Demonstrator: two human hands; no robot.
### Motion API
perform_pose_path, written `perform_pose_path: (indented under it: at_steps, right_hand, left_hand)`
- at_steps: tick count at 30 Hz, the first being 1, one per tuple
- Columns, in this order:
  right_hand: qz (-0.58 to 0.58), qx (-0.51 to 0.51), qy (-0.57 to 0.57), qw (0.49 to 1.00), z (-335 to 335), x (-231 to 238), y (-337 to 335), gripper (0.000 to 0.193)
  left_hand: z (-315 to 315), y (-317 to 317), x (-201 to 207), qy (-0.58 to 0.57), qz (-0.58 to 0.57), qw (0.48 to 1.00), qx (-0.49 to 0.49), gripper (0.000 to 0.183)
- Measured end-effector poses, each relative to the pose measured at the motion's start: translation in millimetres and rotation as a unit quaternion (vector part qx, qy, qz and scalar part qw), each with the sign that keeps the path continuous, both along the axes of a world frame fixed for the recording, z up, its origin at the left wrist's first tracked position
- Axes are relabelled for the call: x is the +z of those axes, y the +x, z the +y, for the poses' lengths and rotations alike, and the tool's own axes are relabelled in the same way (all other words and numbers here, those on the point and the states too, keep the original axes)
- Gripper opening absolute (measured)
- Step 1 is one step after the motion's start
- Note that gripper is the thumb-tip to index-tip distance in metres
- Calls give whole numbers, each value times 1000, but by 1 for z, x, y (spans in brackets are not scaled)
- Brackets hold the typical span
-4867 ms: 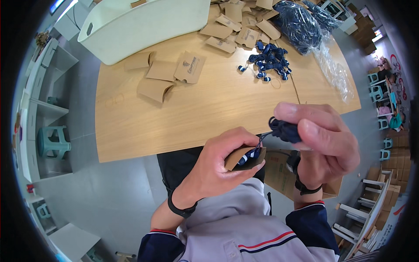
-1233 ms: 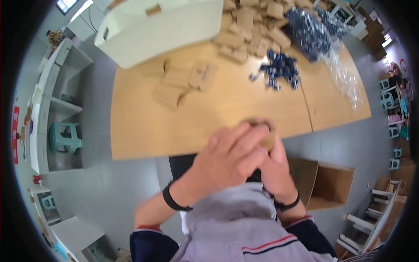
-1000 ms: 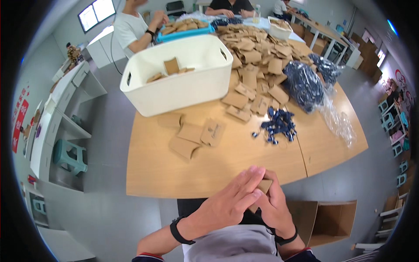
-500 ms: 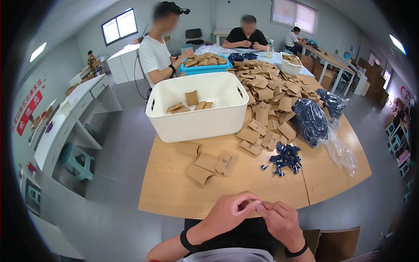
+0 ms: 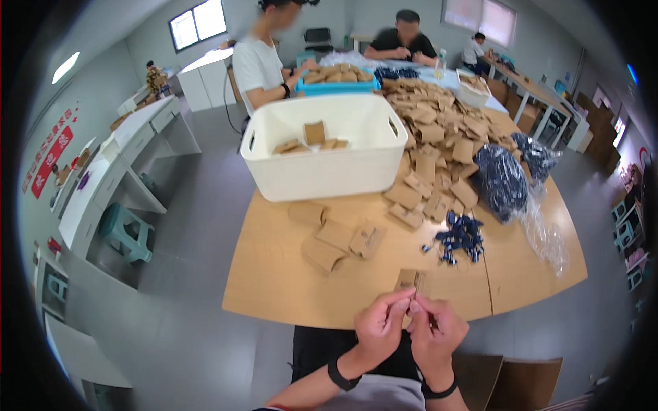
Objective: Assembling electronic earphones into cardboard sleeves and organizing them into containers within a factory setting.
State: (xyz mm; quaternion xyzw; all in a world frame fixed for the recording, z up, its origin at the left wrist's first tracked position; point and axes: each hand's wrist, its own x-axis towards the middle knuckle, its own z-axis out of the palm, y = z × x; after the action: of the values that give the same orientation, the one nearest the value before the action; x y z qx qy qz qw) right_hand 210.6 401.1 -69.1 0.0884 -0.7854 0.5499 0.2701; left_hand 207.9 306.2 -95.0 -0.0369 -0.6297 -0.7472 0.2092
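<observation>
My left hand (image 5: 379,327) and my right hand (image 5: 439,331) are together at the table's near edge, thumbs and fingertips pinched close to each other. Between them is a small brown cardboard pillow box (image 5: 409,279), its printed far end sticking out past my fingertips. Its near end is hidden by my fingers, so I cannot tell whether that end is folded. Beyond my right hand lies a small heap of dark blue corded pieces with white bits (image 5: 458,238). To the left of it, several loose pillow boxes (image 5: 336,235) lie on the wooden table (image 5: 274,288).
A white plastic tub (image 5: 322,170) with a few boxes stands beyond them. A large pile of pillow boxes (image 5: 439,130) covers the table's far side, beside clear bags of dark blue items (image 5: 502,181). Two people sit across, near a blue basket (image 5: 336,86). An open carton (image 5: 524,383) is below right.
My hands have come closer together with fingertips pointing away from me, and a pillow box now shows beyond them. The whole view has shifted slightly.
</observation>
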Motion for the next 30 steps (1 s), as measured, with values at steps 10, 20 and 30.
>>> perform_pose_path:
  at_steps: [10,20,30]
  right_hand:
    - [44,89,324,941,40,23,-27,32]
    - [-450,575,31,683,62,3,-22,41]
    - [-436,451,-394,672,68,-17,-9,31]
  left_hand:
    - [-27,7,15,169,-124,949,-234,21]
    - [-45,-17,19,-129,-53,810,-569,16]
    - [-39,-16,8,-53,-87,944,-313,20]
